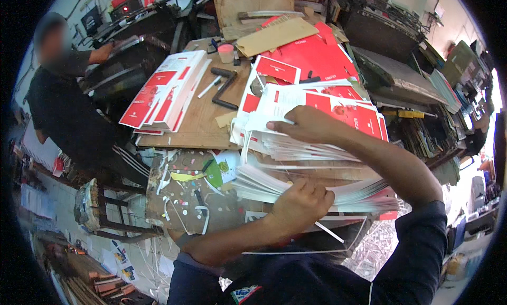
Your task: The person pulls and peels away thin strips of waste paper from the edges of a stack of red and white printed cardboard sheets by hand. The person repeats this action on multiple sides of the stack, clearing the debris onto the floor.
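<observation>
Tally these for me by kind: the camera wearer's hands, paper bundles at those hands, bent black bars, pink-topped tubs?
Hands: 2 (left hand, right hand)
Paper bundles: 2 (upper bundle, lower bundle)
Bent black bar: 1
Pink-topped tub: 1
Total: 6

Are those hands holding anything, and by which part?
The right hand appears to grip the upper sheets near their left end. The left hand is at the near edge of the lower stack; whether it grips cannot be told.
</observation>
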